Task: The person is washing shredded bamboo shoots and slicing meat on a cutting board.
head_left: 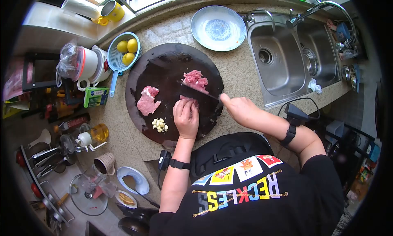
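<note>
My right hand [236, 108] is closed around the handle of a kitchen knife [201, 92], whose dark blade points left across a round dark cutting board [163, 62]. My left hand [186, 118] presses down on a piece of raw meat [188, 99] with curled fingers, just on the near side of the blade. Beyond the blade lies a pile of cut meat [195, 79]. To the left on the board rest a larger slab of raw meat [148, 101] and several peeled garlic cloves [159, 124]. The fingers partly hide the held meat.
Behind the board stands a blue-white plate [199, 30]; a double sink [262, 78] is at the right. A blue strainer [112, 64] with several yellow round fruits [128, 59], a green box [95, 97], an oil bottle [99, 133] and a bowl [140, 180] line the left.
</note>
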{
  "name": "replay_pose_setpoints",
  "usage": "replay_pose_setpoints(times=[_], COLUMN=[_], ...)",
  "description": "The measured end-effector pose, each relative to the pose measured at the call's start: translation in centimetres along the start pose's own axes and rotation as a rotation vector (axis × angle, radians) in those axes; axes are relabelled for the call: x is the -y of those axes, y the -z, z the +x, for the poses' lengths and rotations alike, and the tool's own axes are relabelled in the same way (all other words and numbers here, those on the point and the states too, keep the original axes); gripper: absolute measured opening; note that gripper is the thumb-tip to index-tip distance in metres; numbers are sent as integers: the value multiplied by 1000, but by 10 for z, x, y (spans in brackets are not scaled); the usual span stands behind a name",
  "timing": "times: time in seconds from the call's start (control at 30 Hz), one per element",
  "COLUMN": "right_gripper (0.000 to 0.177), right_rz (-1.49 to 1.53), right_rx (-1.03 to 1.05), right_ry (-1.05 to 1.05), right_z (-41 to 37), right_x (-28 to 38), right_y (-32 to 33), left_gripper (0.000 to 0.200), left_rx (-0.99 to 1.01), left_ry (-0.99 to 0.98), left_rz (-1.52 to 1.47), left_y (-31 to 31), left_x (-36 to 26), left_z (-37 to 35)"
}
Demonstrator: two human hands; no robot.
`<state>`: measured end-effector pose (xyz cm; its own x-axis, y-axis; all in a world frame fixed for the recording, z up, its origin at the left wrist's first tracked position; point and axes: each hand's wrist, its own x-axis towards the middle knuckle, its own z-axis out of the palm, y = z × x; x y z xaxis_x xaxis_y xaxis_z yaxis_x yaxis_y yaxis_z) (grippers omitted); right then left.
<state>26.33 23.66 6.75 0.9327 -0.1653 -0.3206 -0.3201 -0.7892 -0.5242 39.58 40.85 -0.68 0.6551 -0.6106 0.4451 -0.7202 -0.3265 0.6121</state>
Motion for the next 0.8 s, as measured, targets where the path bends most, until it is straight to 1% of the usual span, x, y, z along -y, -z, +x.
replay_pose_setpoints(times=[0.13,0.2,0.23,0.3,0.4,0.5,0.73,0.8], right_gripper=[29,18,18,18,18,17,19,20], right_rz=[-20,-55,-55,-48,-44,-54,-4,19], right_rx=[-47,5,5,99,155,186,237,197], right_ry=[27,73,72,71,73,65,63,89], right_z=[-3,-13,-17,-24,-31,-30,-16,-7], right_x=[4,8,10,12,10,7,10,12], right_y=[8,12,15,21,21,21,17,10], left_gripper=[17,18,18,18,19,19,20,21], left_rx=[1,-55,-54,-16,35,-11,-10,-21], left_ry=[3,-20,-20,-15,-2,4,34,43], left_rz=[-4,19,18,-12,8,32,39,44], left_y=[3,3,3,4,7,4,1,1], left_x=[-4,-7,-7,-6,-5,-5,-2,-2], left_z=[-1,0,0,-1,-2,-1,-2,-2])
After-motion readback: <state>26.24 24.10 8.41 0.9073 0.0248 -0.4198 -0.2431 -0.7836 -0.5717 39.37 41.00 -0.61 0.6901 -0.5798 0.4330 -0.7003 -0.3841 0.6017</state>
